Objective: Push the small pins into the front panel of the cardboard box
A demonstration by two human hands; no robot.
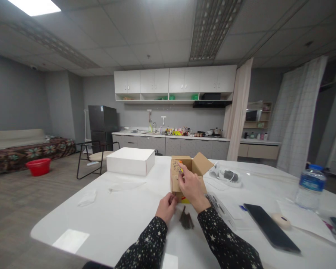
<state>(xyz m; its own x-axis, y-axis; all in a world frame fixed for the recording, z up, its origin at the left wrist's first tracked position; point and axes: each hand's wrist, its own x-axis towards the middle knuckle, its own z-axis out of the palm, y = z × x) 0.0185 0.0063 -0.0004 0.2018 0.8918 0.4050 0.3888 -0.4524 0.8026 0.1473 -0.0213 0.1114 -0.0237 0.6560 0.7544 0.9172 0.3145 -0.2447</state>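
An open cardboard box [175,182] with yellow and red print stands on the white table in front of me. My left hand [166,207] is closed at its lower left corner, fingertips pinched against the cardboard. Over the near side of the box is my right hand [192,186], its index finger stretched along the left flap and its other fingers bent on the cardboard. Dark specks show on that flap; I cannot tell whether they are printed or loose. A small pile of thin dark brown pieces [186,219] lies just below the box, between my forearms.
A white box [131,160] stands to the left, near crumpled clear plastic [87,198]. On the right are a white coiled cable [226,177], a clear plastic case [221,209], a black phone [270,226], a beige rounded object [281,220] and a water bottle [310,188].
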